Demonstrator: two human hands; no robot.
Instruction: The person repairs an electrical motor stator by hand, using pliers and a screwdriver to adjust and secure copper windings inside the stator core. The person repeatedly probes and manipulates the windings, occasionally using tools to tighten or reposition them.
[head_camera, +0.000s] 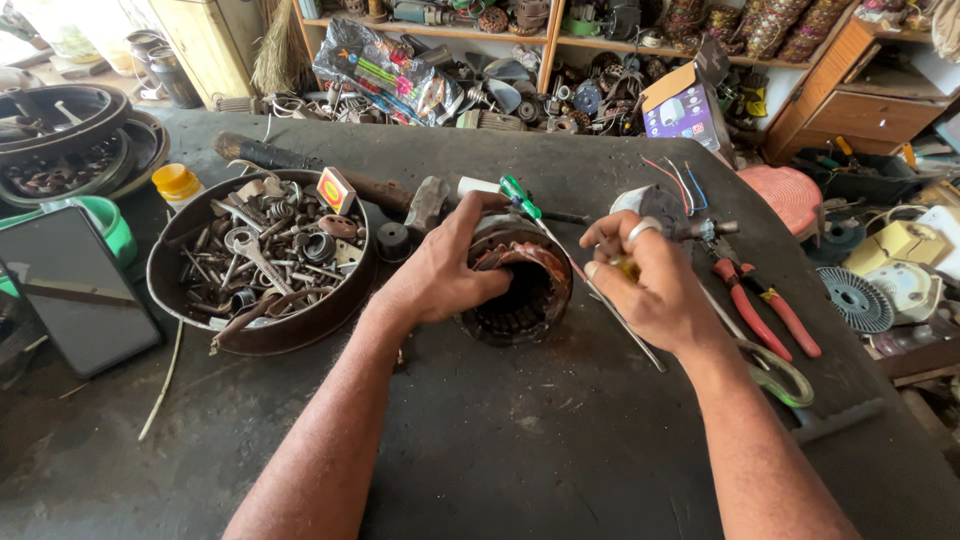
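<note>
A dark, grimy table (520, 460) carried the work. The left hand (440, 275) gripped a motor stator (520, 285) at its middle, just beside the right hand (650, 285), which was closed around a thin rod (630, 335). Farther left sat a pan of nuts and spanners (262, 262); cluttered shelves (560, 40) stood beyond.

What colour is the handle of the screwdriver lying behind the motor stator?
Green and white, seen in the head view: the screwdriver lies just behind the motor stator.
</note>
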